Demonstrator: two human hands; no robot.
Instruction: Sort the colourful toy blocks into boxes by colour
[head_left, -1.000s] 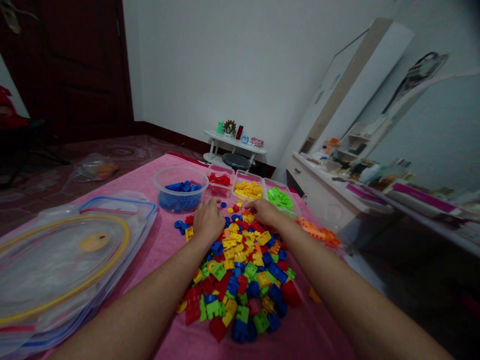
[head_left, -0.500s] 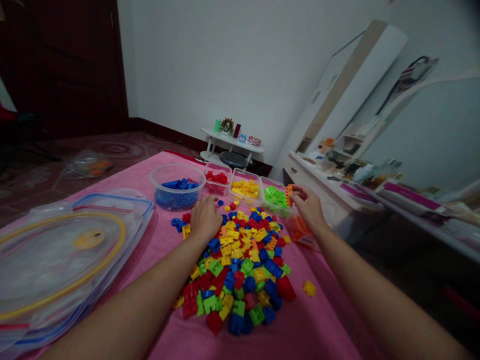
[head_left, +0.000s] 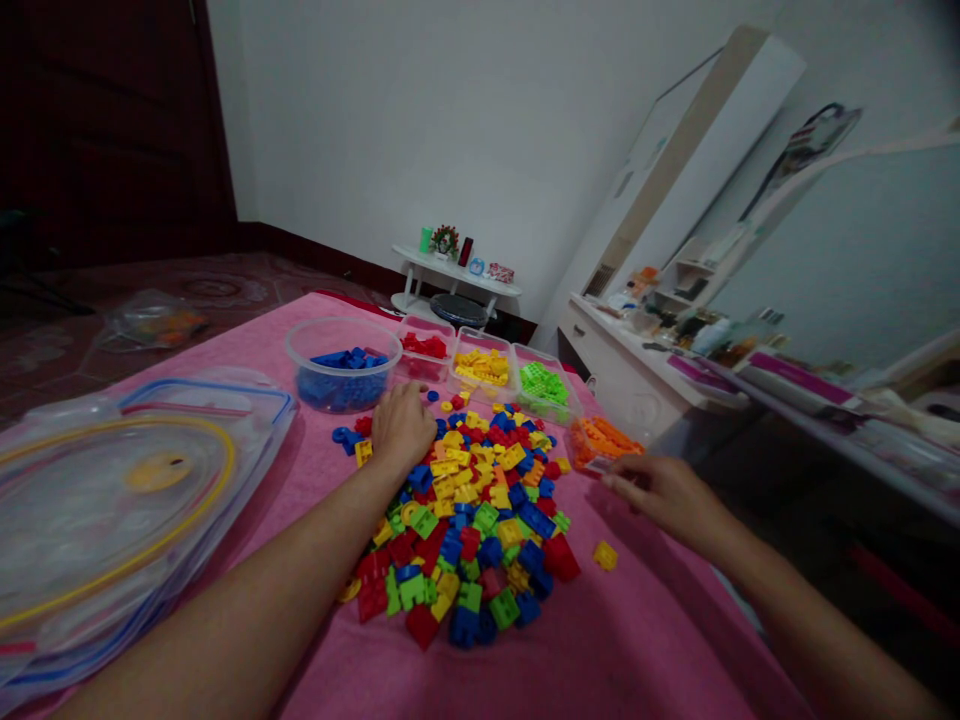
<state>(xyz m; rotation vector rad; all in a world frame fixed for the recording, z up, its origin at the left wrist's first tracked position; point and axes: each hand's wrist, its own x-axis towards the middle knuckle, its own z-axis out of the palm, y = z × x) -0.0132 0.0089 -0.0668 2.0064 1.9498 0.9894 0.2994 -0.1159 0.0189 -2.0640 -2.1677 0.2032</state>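
Note:
A heap of mixed building blocks (head_left: 469,500) in yellow, blue, red and green covers the middle of the pink cloth. My left hand (head_left: 403,425) rests at the heap's far left edge, back of the hand towards me; its fingertips are hidden. Low over the cloth on the right, my right hand (head_left: 664,492) is open, thumb and fingers a little apart, with no block seen in it. Just beyond its fingers is a clear box of orange blocks (head_left: 606,440). One loose yellow block (head_left: 605,556) lies apart from the heap, nearer to me.
A round clear tub (head_left: 343,378) holds blue blocks. Beside it stand clear boxes of red blocks (head_left: 425,346), yellow blocks (head_left: 482,367) and green blocks (head_left: 543,383). Plastic zip bags (head_left: 176,510) cover the left side. A cluttered dresser (head_left: 622,345) stands beyond the right edge.
My right hand has come down and nearer from beside the green box. The orange block it held is no longer in its fingers. My left hand stays at the heap; the view has shifted slightly.

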